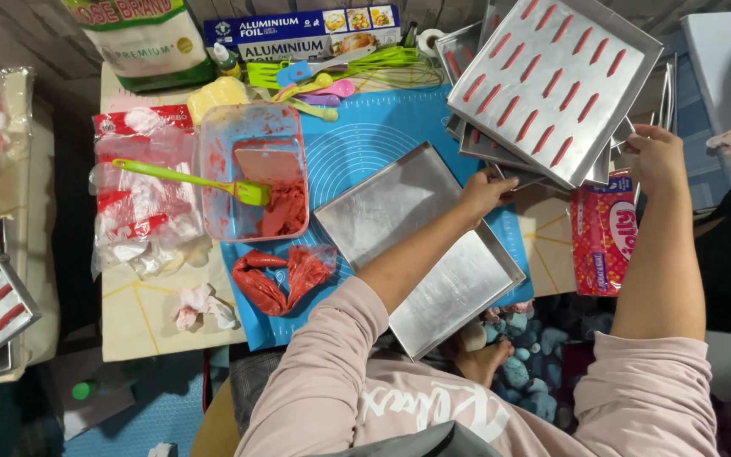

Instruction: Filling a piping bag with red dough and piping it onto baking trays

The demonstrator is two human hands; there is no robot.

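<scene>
I've got both hands up at the tray stack [535, 165] top right, left hand [486, 191] pinching its near-left edge, right hand [658, 156] gripping the right edge, top tray [554, 80] w/ red strips tilted, long axis diagonal.

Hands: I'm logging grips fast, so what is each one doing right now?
Left hand: fingers closed on the near edge of the stacked trays.
Right hand: grip closed on the right side of the same stack.
</scene>
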